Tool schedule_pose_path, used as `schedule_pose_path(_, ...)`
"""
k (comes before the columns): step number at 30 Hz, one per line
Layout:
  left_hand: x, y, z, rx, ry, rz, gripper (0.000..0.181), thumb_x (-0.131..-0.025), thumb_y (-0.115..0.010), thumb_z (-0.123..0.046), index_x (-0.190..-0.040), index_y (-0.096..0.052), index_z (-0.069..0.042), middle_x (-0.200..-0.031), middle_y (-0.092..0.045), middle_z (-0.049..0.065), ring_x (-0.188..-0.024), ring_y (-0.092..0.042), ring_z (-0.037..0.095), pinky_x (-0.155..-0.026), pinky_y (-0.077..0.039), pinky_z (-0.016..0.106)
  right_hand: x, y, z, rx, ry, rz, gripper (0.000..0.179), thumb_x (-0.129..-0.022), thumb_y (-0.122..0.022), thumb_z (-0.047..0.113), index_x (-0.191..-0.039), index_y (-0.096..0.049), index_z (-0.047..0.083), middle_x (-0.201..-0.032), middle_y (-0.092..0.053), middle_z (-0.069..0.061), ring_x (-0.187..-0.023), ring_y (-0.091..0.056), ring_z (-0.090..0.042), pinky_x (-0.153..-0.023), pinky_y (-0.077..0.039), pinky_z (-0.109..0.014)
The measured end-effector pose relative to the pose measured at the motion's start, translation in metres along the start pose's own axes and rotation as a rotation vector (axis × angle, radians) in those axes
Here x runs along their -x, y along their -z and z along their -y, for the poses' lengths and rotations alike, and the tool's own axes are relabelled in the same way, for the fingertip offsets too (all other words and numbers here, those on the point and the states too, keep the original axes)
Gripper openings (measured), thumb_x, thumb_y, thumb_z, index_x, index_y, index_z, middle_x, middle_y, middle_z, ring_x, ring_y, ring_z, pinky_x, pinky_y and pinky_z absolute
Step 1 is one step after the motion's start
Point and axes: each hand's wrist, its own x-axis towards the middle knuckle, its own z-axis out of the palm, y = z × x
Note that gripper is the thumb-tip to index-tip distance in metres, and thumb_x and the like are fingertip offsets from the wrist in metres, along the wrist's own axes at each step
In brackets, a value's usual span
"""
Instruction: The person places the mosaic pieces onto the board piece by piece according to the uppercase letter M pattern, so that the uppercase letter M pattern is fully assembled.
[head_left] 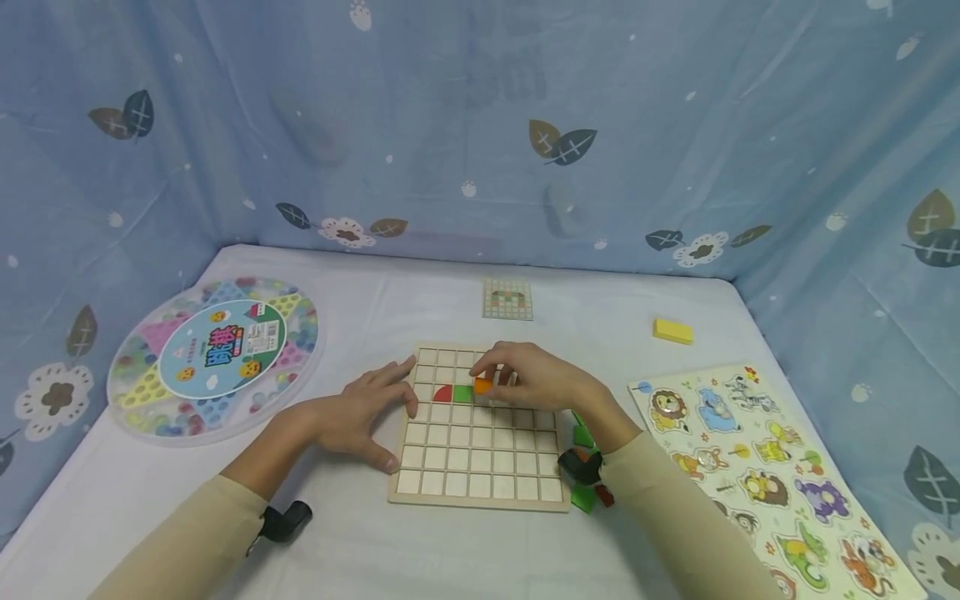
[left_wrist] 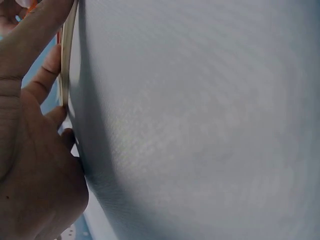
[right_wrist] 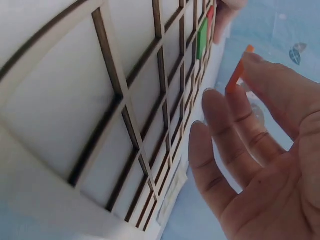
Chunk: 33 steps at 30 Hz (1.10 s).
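A wooden grid board [head_left: 480, 458] lies flat in the middle of the table. In one of its rows sit a red rounded tile [head_left: 444, 393] and, right beside it, a green square tile [head_left: 462, 394]. My right hand [head_left: 536, 379] pinches an orange tile [right_wrist: 240, 70] between thumb and fingers, close over the cell to the right of the green one. My left hand [head_left: 367, 412] rests at the board's left edge, thumb and fingers spread along the rim. In the left wrist view, the fingers touch the thin edge of the board [left_wrist: 65, 65].
Loose green pieces [head_left: 582, 497] and a dark red piece [head_left: 604, 495] lie under the right wrist. Behind the board is a small pattern card [head_left: 507, 300]. A round marble game box [head_left: 217, 358] stands left; an animal puzzle board [head_left: 738, 467] and a yellow block [head_left: 672, 331] are right.
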Motion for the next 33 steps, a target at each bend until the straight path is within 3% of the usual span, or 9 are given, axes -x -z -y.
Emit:
schedule_pose_path(13,0.003,0.000,0.001,-0.004,0.001,-0.004,0.064,-0.069,-0.089,-0.058,-0.115,-0.052,-0.034,-0.174,-0.002,0.011,-0.156,-0.002,0.048,-0.113,-0.014,0.079,-0.012,-0.014,0.001,0.082,-0.106,0.052,0.029,-0.097,-0.072,0.015,-0.126,-0.069,0.014,-0.118,-0.068,-0.002,-0.097,-0.065,-0.013,-0.087,-0.055,-0.031)
schedule_pose_path(33,-0.002,-0.003,0.002,0.011,-0.010,-0.014,0.064,-0.068,-0.090,-0.057,-0.114,-0.051,-0.036,-0.174,-0.001,0.008,-0.157,-0.001,0.046,-0.114,-0.012,0.078,-0.005,-0.012,-0.001,0.108,-0.124,0.030,0.030,-0.098,-0.071,0.014,-0.127,-0.069,0.013,-0.111,-0.068,0.001,-0.092,-0.063,-0.010,-0.083,-0.054,-0.028)
